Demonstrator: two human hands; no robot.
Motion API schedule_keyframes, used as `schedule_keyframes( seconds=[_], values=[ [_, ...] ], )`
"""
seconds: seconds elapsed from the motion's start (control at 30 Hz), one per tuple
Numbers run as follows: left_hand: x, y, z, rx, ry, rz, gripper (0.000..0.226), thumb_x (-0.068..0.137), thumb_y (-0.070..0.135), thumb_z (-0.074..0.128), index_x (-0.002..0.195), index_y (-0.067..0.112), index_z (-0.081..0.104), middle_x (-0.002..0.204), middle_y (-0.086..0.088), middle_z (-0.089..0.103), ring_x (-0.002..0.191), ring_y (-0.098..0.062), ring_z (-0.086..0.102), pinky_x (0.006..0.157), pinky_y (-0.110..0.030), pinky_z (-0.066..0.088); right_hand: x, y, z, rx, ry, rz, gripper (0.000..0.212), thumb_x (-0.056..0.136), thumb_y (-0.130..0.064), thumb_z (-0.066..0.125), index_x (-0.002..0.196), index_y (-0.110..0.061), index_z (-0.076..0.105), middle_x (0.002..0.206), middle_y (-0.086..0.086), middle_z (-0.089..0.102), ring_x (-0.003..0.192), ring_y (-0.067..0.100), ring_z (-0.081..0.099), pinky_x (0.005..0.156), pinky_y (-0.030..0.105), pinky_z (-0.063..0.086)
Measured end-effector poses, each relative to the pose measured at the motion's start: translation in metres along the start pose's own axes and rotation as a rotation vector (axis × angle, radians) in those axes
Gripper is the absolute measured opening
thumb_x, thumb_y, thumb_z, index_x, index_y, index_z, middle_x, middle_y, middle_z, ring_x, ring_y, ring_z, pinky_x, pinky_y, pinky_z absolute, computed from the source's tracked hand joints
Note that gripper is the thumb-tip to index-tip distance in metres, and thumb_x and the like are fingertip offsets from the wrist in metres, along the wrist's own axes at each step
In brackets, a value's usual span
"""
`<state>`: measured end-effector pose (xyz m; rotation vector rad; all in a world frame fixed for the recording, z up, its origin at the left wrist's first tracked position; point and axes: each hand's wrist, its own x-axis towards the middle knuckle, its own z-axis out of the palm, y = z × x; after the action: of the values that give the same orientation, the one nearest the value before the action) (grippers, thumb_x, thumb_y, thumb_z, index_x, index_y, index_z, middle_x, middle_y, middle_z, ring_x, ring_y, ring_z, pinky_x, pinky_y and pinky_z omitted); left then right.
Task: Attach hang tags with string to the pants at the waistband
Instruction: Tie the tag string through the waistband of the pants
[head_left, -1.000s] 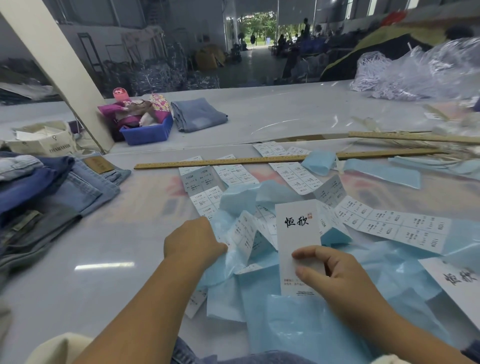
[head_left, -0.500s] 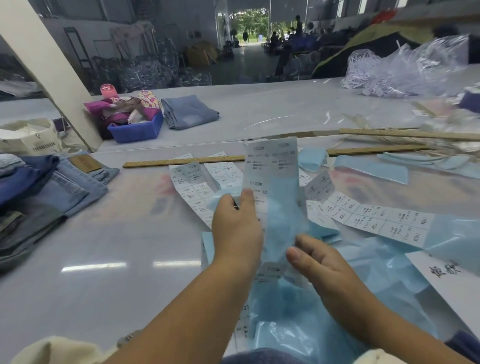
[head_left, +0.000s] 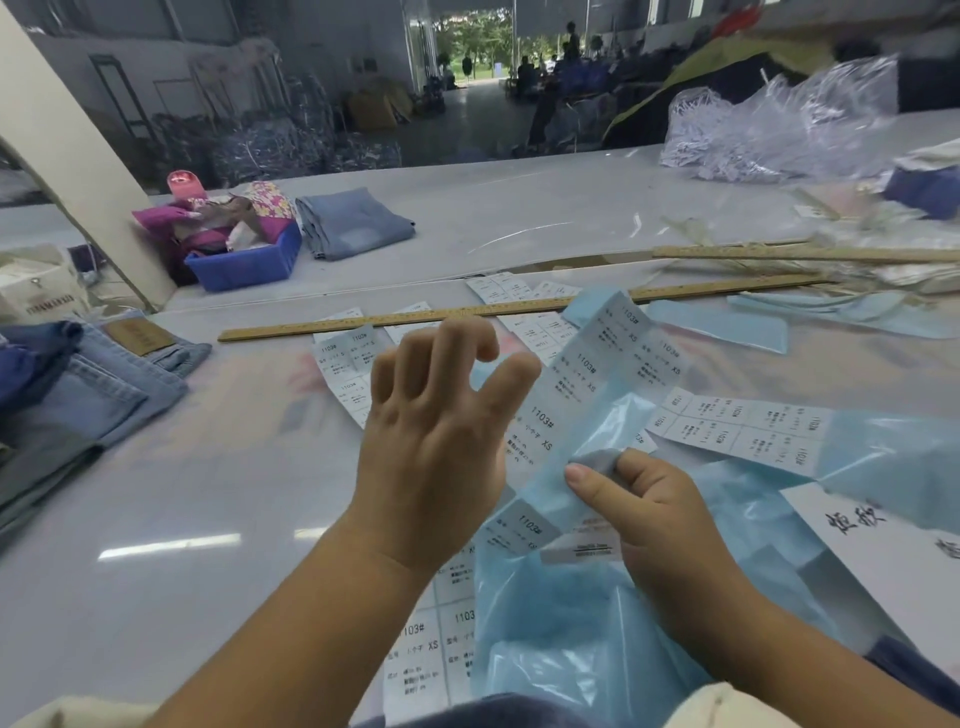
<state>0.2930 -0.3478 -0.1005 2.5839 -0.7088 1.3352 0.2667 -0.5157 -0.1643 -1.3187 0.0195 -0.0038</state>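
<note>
1. Glossy white table (head_left: 156, 509) fills the foreground of a large workshop, with a second table surface behind it and dim piles of goods further back.
2. At the far left edge lies a stack of folded denim pants (head_left: 78, 384), a brown waistband patch showing on the top pair; no tag is on them.
3. Behind the stack stands a blue plastic bin (head_left: 244, 262) holding pink and floral items, and just to its right sits one folded pair of jeans (head_left: 353, 223).
4. A long wooden ruler (head_left: 415, 317) lies across the table, with sheets of printed size labels (head_left: 343, 364) spread on the near side of it.
5. The left hand (head_left: 436, 431) is raised above the table, fingers spread and loosely curled, gripping nothing; its thumb is close to the label strip, though contact cannot be made out.
6. A strip of size stickers (head_left: 587, 384), marked 1103# and XS, rises on its pale blue backing from lower centre toward the ruler.
7. The right hand (head_left: 649, 514) pinches the strip's lower part between thumb and forefinger, fingers closed on it.
8. Loose blue backing paper (head_left: 571, 623) is heaped below the hands.
9. At the right edge a white hang tag (head_left: 883, 540) with black characters lies flat on the table, well apart from the pants.
10. Far right at the back, clear plastic bags (head_left: 779, 130) are heaped beyond a second ruler (head_left: 805, 253).
</note>
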Motion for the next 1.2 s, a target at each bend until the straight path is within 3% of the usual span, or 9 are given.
schedule_keyframes(
  seconds=[0.13,0.23,0.4,0.57,0.73,0.83,1.0,1.1,1.2],
  values=[
    [0.002,0.007,-0.001,-0.073,-0.282,0.109,0.012,0.076,0.013,0.059,0.08,0.017,0.069,0.084,-0.001,0.06,0.08,-0.027,0.053,0.074,-0.037,0.035,0.002,-0.002,0.0,0.081,-0.034,-0.006,0.031,0.066,-0.029,0.074,0.092,-0.013,0.078,0.093,0.017,0.075,0.083,0.032,0.073,0.067,0.034,0.057],
    [-0.001,0.013,0.003,-0.141,-0.492,-0.132,0.024,0.086,0.04,0.053,0.097,0.023,0.065,0.087,0.006,0.061,0.083,-0.02,0.056,0.08,-0.039,0.039,0.002,-0.002,0.001,0.084,-0.094,-0.042,0.032,0.066,-0.027,0.074,0.093,-0.012,0.079,0.093,0.018,0.075,0.082,0.027,0.073,0.069,0.031,0.057],
    [-0.006,0.004,0.01,-0.415,-0.56,-0.361,0.021,0.092,0.047,0.053,0.096,0.031,0.065,0.084,0.013,0.059,0.08,-0.003,0.053,0.085,-0.038,0.045,0.001,-0.003,0.002,0.07,-0.141,-0.02,0.023,0.076,-0.01,0.068,0.096,-0.012,0.079,0.096,0.014,0.076,0.084,0.024,0.073,0.068,0.027,0.057],
    [-0.011,0.003,0.015,-0.518,-0.604,-0.489,0.031,0.086,0.056,0.057,0.104,0.032,0.065,0.087,0.015,0.059,0.076,0.001,0.052,0.068,-0.021,0.041,0.002,-0.001,0.0,-0.027,-0.107,0.087,0.016,0.084,0.005,0.067,0.096,-0.005,0.073,0.085,0.016,0.073,0.061,0.019,0.062,0.049,0.026,0.046],
    [-0.011,0.002,0.015,-0.529,-0.63,-0.474,0.024,0.082,0.047,0.071,0.099,0.031,0.069,0.084,0.017,0.06,0.078,0.004,0.053,0.077,-0.023,0.045,0.002,-0.002,0.002,0.084,-0.164,0.158,0.035,0.085,0.011,0.058,0.088,-0.016,0.08,0.091,0.013,0.076,0.074,0.023,0.072,0.058,0.027,0.057],
    [-0.008,0.001,0.014,-0.572,-0.659,-0.517,0.015,0.081,0.043,0.073,0.092,0.034,0.07,0.079,0.018,0.063,0.075,0.005,0.055,0.067,-0.019,0.042,0.002,-0.003,0.002,0.115,-0.227,0.152,0.043,0.086,0.013,0.054,0.094,-0.021,0.08,0.094,0.01,0.076,0.075,0.019,0.072,0.057,0.025,0.055],
    [0.002,-0.009,0.011,-0.833,-0.866,-0.872,0.017,0.075,0.033,0.083,0.086,0.029,0.071,0.078,0.009,0.07,0.063,-0.003,0.061,0.059,-0.022,0.043,0.003,0.0,0.001,0.129,-0.293,0.16,0.039,0.082,0.012,0.058,0.098,-0.016,0.079,0.099,0.014,0.075,0.082,0.022,0.072,0.067,0.027,0.057],
    [0.004,-0.016,0.008,-0.889,-0.964,-0.957,0.014,0.075,0.021,0.083,0.084,0.022,0.072,0.071,0.008,0.072,0.063,-0.005,0.062,0.058,-0.02,0.044,0.003,0.001,0.002,0.107,-0.319,0.19,0.035,0.077,0.009,0.061,0.1,-0.01,0.077,0.099,0.017,0.075,0.081,0.024,0.072,0.068,0.029,0.058],
    [0.004,-0.023,0.007,-0.824,-0.929,-1.025,0.011,0.075,0.008,0.077,0.074,0.017,0.073,0.067,0.006,0.069,0.068,-0.011,0.056,0.062,-0.021,0.041,0.004,0.003,0.0,0.094,-0.224,0.242,0.029,0.085,0.015,0.055,0.097,-0.001,0.075,0.096,0.019,0.075,0.076,0.026,0.072,0.062,0.03,0.059]
  ],
)
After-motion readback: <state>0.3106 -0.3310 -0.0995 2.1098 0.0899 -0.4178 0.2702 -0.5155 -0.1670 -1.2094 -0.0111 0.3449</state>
